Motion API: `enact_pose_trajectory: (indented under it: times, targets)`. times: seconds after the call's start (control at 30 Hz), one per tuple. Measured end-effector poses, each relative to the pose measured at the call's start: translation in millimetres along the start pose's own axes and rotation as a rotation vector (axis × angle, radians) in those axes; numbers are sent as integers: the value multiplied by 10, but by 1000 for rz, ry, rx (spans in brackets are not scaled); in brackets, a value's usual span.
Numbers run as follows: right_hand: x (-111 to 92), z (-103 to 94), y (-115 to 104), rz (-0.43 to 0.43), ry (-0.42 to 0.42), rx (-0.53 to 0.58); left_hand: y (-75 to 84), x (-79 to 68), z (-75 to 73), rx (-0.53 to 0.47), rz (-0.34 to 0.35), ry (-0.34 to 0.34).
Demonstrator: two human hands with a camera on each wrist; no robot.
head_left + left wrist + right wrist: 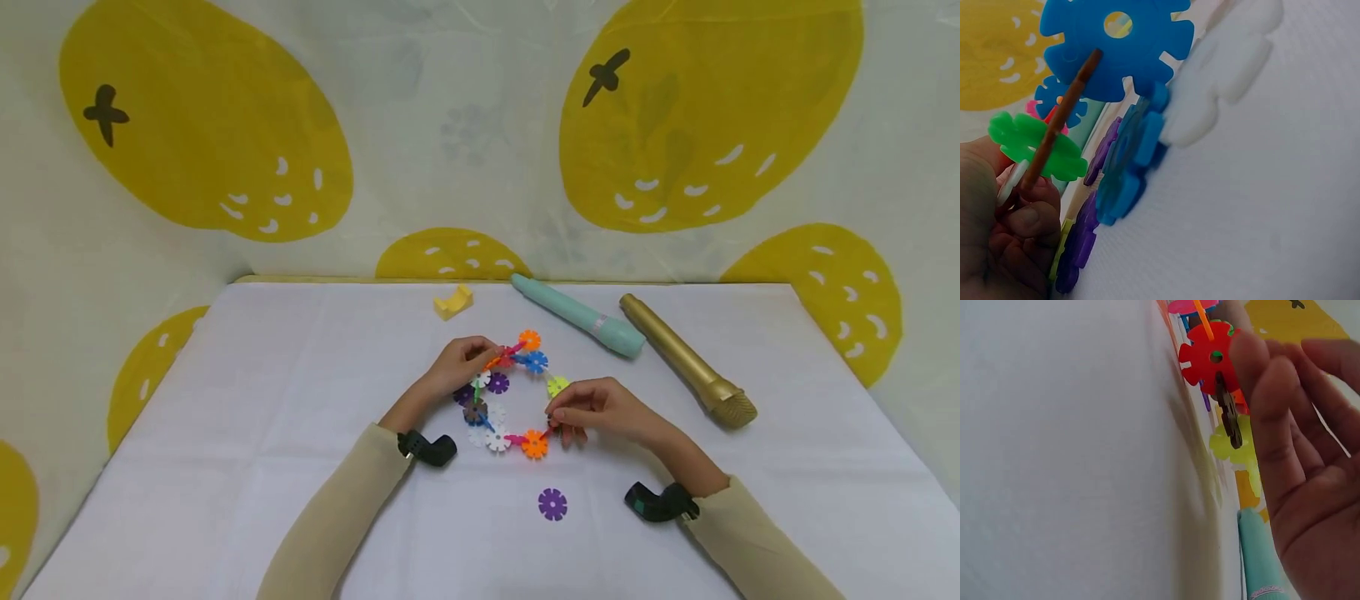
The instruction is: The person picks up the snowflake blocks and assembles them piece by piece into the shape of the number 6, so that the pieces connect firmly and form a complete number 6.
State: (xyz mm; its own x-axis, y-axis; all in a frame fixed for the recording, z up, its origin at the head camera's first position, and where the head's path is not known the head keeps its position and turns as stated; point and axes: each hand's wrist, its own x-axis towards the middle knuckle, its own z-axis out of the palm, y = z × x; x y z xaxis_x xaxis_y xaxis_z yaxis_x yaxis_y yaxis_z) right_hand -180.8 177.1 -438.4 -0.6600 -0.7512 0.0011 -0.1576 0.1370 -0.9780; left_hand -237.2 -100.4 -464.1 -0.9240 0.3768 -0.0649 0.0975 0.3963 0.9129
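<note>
Notched plastic snowflake discs in many colours are slotted together into a ring. An orange disc [535, 444] sits at its near side and a blue disc [536, 361] at its far side. My left hand [457, 364] grips the ring's far left part, fingers around a white disc beside a green disc [1041, 147] in the left wrist view. At the ring's right side, my right hand [611, 408] pinches the edge of a red disc [1200, 359] with thumb and fingertip. A brown disc [1229, 419] is slotted into that red one, with a yellow disc [1225, 447] beyond.
One loose purple disc [552, 504] lies on the white table [300, 358] nearer me. Behind the ring are a yellow curved block [453, 302] and a mint-green microphone [577, 315]. A gold microphone [686, 358] lies to the right. Patterned cloth hangs behind.
</note>
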Motion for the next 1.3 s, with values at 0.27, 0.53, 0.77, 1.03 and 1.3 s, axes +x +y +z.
enact_pose_trajectory:
  times: [0.27, 0.53, 0.77, 1.03, 1.3]
  targets:
    - [-42, 79, -58, -16, -375, 98, -3, 15, -9, -2, 17, -4]
    - [-41, 216, -91, 45, -527, 25, -10, 12, -6, -7, 18, -13]
    - [-19, 284, -95, 27, -520, -122, -22, 3, -3, 0, 8, -17]
    - [-15, 306, -114, 104, -462, -180, -23, -5, -10, 3, -8, -18]
    - [-48, 258, -131, 100, -460, -218, -17, -4, -14, -26, -13, -27]
